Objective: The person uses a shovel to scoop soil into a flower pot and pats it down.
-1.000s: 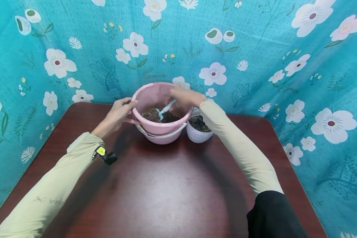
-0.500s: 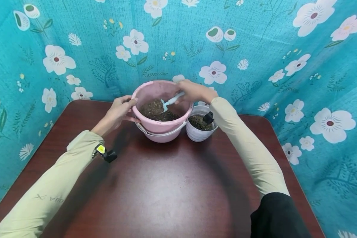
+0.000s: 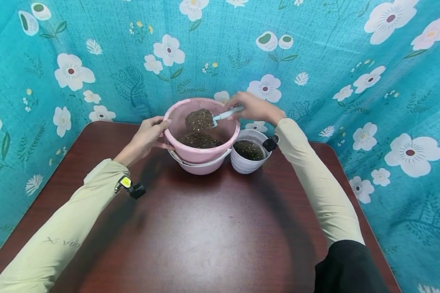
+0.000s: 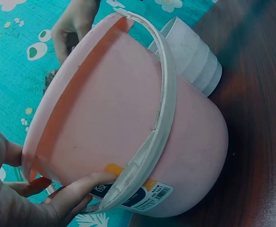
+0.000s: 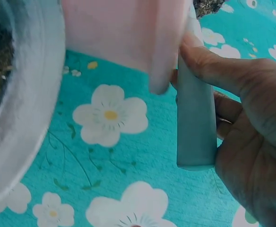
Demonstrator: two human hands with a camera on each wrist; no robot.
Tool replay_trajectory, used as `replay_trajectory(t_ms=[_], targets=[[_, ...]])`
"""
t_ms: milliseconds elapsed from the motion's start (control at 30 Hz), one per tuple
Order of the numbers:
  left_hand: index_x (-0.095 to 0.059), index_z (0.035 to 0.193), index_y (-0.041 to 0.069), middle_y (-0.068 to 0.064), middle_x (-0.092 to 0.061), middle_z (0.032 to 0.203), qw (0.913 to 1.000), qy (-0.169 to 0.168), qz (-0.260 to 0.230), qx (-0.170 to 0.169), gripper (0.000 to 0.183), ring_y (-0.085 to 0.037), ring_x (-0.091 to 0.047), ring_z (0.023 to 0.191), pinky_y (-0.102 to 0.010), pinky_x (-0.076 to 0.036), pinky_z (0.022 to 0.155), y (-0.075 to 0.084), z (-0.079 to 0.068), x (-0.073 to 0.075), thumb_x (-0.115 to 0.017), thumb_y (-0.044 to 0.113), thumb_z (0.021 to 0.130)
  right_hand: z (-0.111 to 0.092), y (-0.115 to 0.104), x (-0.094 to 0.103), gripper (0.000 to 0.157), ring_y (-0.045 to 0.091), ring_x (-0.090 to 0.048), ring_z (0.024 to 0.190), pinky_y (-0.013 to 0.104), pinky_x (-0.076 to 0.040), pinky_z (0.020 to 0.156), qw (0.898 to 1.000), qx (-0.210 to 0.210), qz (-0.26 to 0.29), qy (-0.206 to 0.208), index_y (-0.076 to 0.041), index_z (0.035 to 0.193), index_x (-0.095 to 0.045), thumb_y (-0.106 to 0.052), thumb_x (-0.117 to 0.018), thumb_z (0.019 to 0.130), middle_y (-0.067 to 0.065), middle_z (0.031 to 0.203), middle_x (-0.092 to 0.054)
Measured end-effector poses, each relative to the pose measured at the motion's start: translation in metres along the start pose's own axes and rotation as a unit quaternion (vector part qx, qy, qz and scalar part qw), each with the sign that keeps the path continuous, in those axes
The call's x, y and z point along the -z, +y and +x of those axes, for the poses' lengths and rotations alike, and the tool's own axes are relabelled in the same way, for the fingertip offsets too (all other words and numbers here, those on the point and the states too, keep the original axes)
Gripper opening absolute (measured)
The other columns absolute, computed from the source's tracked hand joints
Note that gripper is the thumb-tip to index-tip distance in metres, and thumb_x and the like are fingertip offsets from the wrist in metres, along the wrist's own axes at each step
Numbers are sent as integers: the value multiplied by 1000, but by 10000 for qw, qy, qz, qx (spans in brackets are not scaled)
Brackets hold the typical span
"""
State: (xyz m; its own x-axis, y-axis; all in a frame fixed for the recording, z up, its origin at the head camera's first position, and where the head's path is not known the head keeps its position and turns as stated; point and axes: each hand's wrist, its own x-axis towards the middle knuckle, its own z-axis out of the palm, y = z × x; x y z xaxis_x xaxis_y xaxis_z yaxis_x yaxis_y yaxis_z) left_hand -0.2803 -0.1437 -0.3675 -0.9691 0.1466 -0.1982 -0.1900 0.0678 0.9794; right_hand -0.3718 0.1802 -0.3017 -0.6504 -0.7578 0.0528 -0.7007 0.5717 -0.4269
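A pink bucket (image 3: 201, 156) with a white handle (image 4: 168, 99) stands on the table, dark soil (image 3: 201, 140) in its bottom. My left hand (image 3: 146, 136) grips its left rim, thumb over the edge and fingers against the outer wall. In my right hand (image 3: 251, 106) is the pale blue handle of a small garden trowel (image 3: 223, 116), pinched between thumb and fingers. The trowel's blade, hidden under a heaped load of soil (image 3: 199, 120), is raised over the bucket's mouth. From the right wrist view, the handle's end (image 5: 195, 142) points away from the bucket.
Right beside the bucket stands a whitish ribbed flowerpot (image 3: 247, 162) partly filled with soil. Both stand near the back of a dark red-brown wooden table (image 3: 190, 228). A turquoise flowered curtain (image 3: 212, 53) hangs close behind and around the sides.
My right hand has lifted the trowel from the soil in the bucket, up and to the right, with a load on its blade. The left hand stays at the rim.
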Motion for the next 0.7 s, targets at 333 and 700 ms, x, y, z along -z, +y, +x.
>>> replay_trajectory(t_ms=[333, 700], targets=[[-39, 157, -2, -21, -48, 130, 10000, -33, 42, 5, 55, -13, -65, 85, -43, -71, 76, 0, -1, 0, -50, 25, 111, -12, 0, 13, 19, 33, -67, 105, 50, -57, 101, 9996, -173, -170, 159, 1, 110, -77, -3, -79, 92, 17, 107, -75], [-36, 160, 1, -22, -49, 132, 9998, -65, 80, 158, 56, -14, -66, 91, -46, -69, 80, 3, 0, 2, -51, 24, 111, -34, 6, 19, 15, 24, -65, 94, 37, -55, 80, 9977, -470, -203, 436, -1, 110, -79, -6, -77, 95, 14, 106, -76]])
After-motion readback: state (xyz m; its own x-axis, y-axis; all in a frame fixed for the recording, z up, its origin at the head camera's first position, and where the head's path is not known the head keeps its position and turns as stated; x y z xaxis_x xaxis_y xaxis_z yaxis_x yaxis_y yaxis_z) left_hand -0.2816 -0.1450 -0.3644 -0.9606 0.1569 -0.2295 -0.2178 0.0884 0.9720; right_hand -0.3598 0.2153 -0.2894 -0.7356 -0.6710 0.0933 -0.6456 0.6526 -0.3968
